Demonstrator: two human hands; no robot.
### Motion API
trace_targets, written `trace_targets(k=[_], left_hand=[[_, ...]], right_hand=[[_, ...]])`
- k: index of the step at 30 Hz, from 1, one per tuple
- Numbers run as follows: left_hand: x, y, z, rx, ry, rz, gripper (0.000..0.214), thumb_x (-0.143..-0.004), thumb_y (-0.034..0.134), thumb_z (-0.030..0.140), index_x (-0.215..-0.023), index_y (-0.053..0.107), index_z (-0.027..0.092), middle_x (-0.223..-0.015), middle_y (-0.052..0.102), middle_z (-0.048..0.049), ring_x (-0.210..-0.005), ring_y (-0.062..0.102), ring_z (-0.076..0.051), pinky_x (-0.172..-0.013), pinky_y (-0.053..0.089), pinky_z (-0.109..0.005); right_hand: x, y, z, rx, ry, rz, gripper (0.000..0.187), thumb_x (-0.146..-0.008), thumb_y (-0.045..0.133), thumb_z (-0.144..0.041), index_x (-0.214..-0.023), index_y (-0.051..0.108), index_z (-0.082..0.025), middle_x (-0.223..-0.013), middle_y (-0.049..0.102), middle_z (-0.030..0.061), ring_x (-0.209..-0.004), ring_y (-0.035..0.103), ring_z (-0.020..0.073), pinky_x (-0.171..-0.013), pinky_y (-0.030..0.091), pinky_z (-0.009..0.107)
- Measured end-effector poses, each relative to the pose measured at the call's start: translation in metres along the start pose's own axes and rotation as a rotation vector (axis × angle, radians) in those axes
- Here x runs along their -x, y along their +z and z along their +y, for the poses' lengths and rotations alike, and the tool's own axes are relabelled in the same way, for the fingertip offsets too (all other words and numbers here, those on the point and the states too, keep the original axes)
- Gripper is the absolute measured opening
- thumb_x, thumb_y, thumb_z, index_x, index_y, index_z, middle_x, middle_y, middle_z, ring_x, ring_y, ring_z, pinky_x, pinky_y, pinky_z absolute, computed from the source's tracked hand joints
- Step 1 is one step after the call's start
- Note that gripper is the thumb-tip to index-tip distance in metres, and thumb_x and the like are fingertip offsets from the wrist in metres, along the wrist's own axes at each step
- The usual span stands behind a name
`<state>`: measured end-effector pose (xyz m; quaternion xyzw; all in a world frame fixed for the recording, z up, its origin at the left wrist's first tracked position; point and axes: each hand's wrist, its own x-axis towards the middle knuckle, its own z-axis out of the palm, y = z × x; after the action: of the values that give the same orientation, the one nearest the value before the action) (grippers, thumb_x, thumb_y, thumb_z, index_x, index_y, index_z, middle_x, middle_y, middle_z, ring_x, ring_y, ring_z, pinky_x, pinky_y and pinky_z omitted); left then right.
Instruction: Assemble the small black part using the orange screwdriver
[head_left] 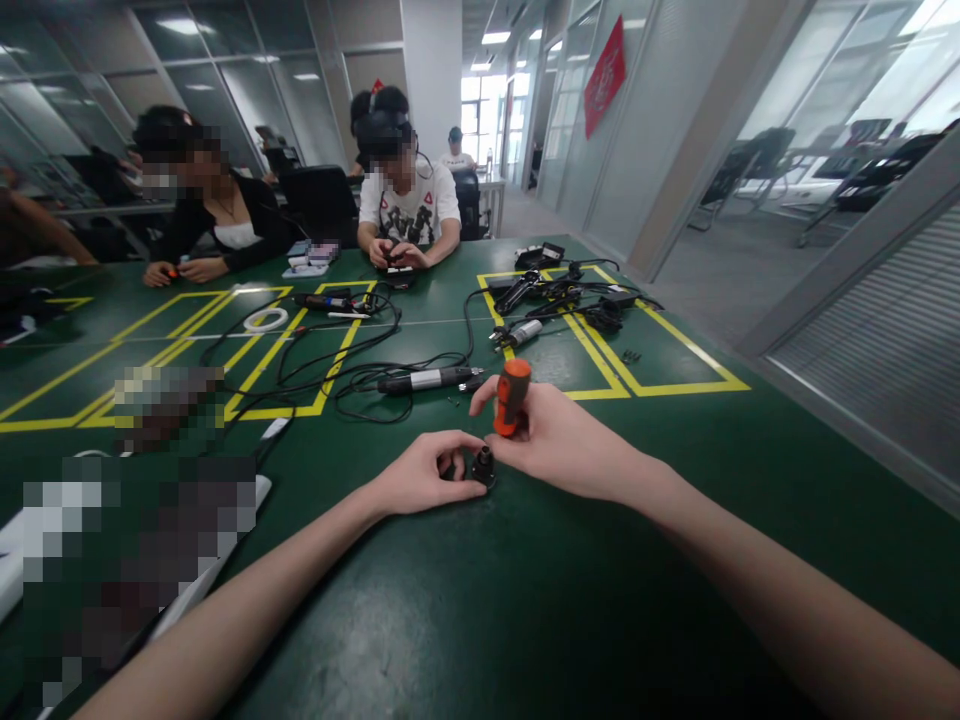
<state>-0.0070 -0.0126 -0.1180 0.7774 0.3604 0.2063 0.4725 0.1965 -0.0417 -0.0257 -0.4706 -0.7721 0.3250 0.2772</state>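
Between the thumb and fingers of my left hand (431,472) is a small dark cylindrical part (484,466) with a narrower neck on top, held low over the green table (390,620). My right hand (566,440) grips an orange and grey screwdriver (514,395) by its handle, which stands nearly upright. The lower end of the screwdriver is hidden by my right fingers and thumb. Both hands are close together, with my right fingertips just above and right of the dark part. I cannot tell whether the screwdriver touches it.
Beyond my hands lies a black and silver electric screwdriver (427,380) with coiled cable. Further back right are cables, tools and adapters (555,295) within yellow tape. Small screws (631,356) lie at right. Blurred-out items (172,560) fill the left. Two people (409,200) sit across the table.
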Motion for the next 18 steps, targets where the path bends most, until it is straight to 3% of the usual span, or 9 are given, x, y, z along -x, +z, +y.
trace_targets(k=[7,12,18], left_hand=[[-0.0008,0.0018,-0.0004,0.032,0.019,0.012,0.029,-0.078,0.079,0.035,-0.093,0.068,0.013,-0.065,0.051,0.0073,-0.059,0.043,-0.008,-0.058,0.033,-0.023],[-0.0016,0.002,0.0002,0.032,0.019,0.001,0.034,-0.078,0.079,0.035,-0.104,0.07,0.014,-0.066,0.055,0.0065,-0.061,0.048,-0.009,-0.059,0.035,-0.023],[-0.0015,0.0021,-0.0025,0.026,0.021,0.0,0.03,-0.079,0.079,0.035,-0.098,0.069,0.013,-0.067,0.056,0.0058,-0.061,0.048,-0.009,-0.06,0.035,-0.023]], right_hand=[[0.0003,0.0056,0.001,-0.037,0.034,0.045,0.005,-0.08,0.06,-0.018,-0.085,0.06,-0.021,-0.056,0.041,-0.0099,-0.054,0.043,0.0116,-0.059,0.036,0.026],[-0.0006,0.0035,0.0023,-0.068,0.04,0.023,0.014,-0.078,0.061,-0.015,-0.092,0.061,-0.02,-0.062,0.046,-0.0084,-0.056,0.043,0.0117,-0.058,0.036,0.026],[-0.0018,0.0033,0.0041,-0.071,0.035,-0.001,0.024,-0.074,0.062,-0.012,-0.096,0.062,-0.019,-0.066,0.051,-0.0071,-0.058,0.046,0.0119,-0.058,0.037,0.025]])
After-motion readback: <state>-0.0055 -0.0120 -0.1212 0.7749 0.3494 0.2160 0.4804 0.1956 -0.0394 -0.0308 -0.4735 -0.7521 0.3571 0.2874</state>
